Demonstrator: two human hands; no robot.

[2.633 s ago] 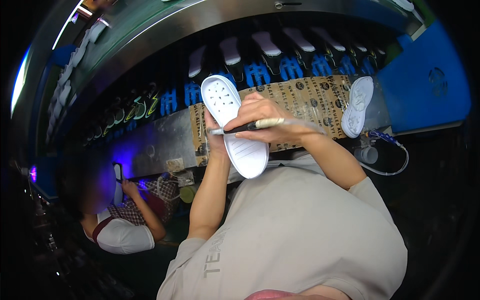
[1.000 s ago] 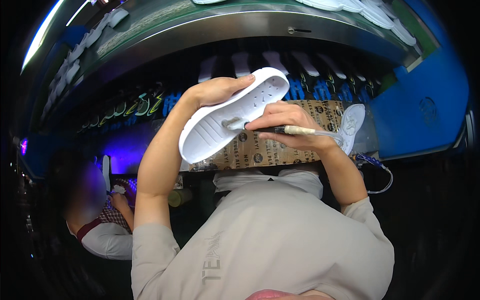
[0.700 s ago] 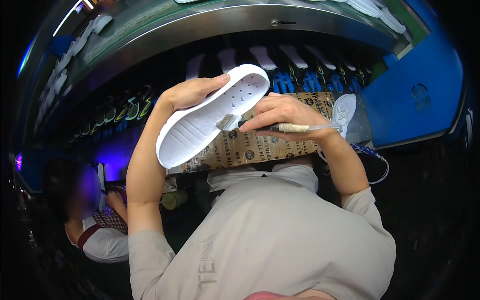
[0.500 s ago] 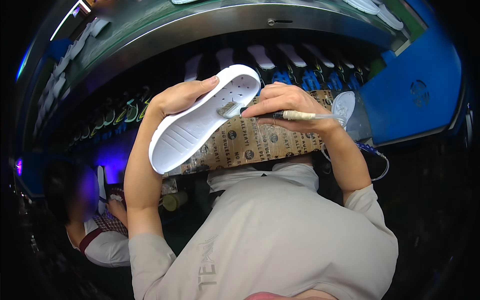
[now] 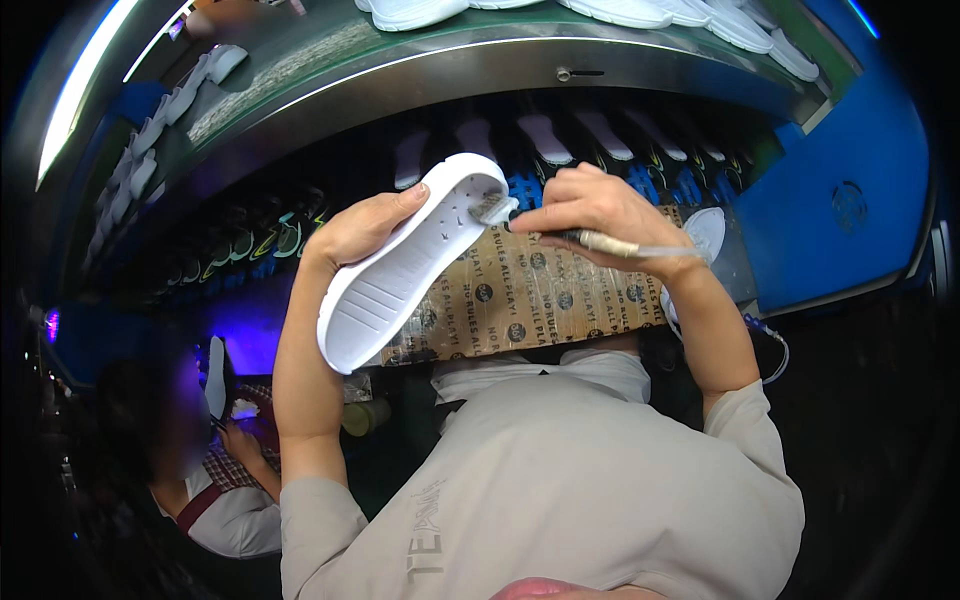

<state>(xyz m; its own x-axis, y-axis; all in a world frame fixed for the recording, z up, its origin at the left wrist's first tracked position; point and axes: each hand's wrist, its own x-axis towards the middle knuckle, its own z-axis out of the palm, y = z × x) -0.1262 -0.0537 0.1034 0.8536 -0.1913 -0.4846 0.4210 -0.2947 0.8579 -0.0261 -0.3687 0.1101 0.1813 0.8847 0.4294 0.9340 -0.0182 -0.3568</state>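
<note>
A white shoe sole point(image 5: 395, 285) is tilted in front of me, its hollow inner side facing up. My left hand point(image 5: 375, 225) grips its left edge, thumb over the rim. In my right hand point(image 5: 600, 215) is a glue brush point(image 5: 493, 208) with a black and tan handle and a clear tube running back along the wrist. Its bristles touch the inside of the sole near the upper end, beside several small holes. Ridges cross the sole's lower end. The fingers under the sole are hidden.
Below the sole lies a cardboard-covered board point(image 5: 520, 290), with a white shoe point(image 5: 705, 235) at its right end. A conveyor point(image 5: 440, 75) carrying white soles point(image 5: 640, 12) curves behind. Shoe uppers hang on the dark rack beneath. A blue machine panel point(image 5: 840, 210) stands right; a co-worker point(image 5: 235, 515) sits left.
The brush has moved along the inside of the sole from its middle toward the upper end. The whole view has shifted slightly, and my left hand still holds the sole.
</note>
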